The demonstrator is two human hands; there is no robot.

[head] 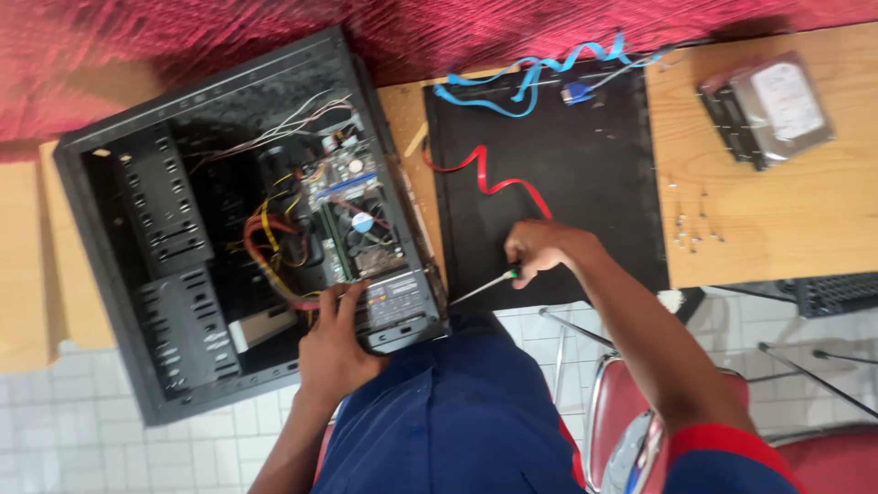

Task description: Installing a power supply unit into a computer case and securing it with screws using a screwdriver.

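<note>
While left hand point(334, 352) rests spread on power supply point(400, 306) | right fingers point(526, 265) clamp screwdriver point(485, 285)

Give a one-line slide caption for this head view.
Left hand rests on the power supply in an open PC case; right hand holds a screwdriver.

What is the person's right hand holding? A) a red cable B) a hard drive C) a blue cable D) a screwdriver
D: the right hand grips a screwdriver over the black panel, while the blue cable, red cable and hard drive lie untouched on the table.
</note>
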